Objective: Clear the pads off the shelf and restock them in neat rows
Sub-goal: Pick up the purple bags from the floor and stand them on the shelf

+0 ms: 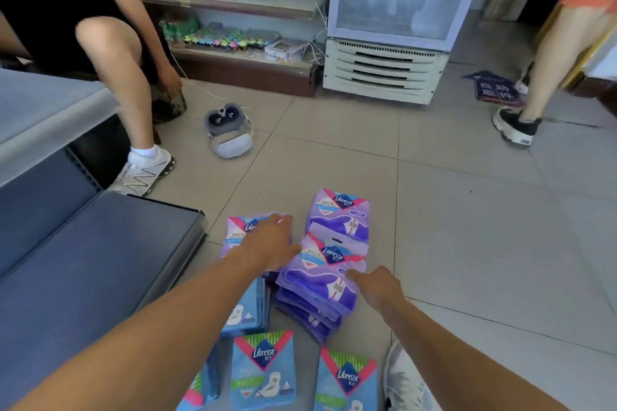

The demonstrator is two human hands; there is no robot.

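Note:
Packs of pads lie in piles on the tiled floor in front of me. A purple stack (pixel 320 290) sits in the middle, with another purple pack (pixel 339 215) behind it and a purple pack (pixel 240 233) to the left. Blue packs (pixel 263 370) lie nearest me, and more blue ones (pixel 247 310) lie under my left forearm. My left hand (pixel 272 242) reaches over the left purple pack, fingers spread, holding nothing. My right hand (pixel 375 284) touches the right edge of the purple stack with its fingers apart. The bare dark shelf (pixel 83 260) is at my left.
A headset (pixel 228 130) lies on the floor ahead. A seated person's leg and shoe (pixel 143 170) are at the left by the shelf. Another person's shoe (pixel 516 127) stands at the right. A white fridge (pixel 387 27) and low shelves (pixel 233 7) line the back. My own shoe (pixel 404 380) is beside the blue packs.

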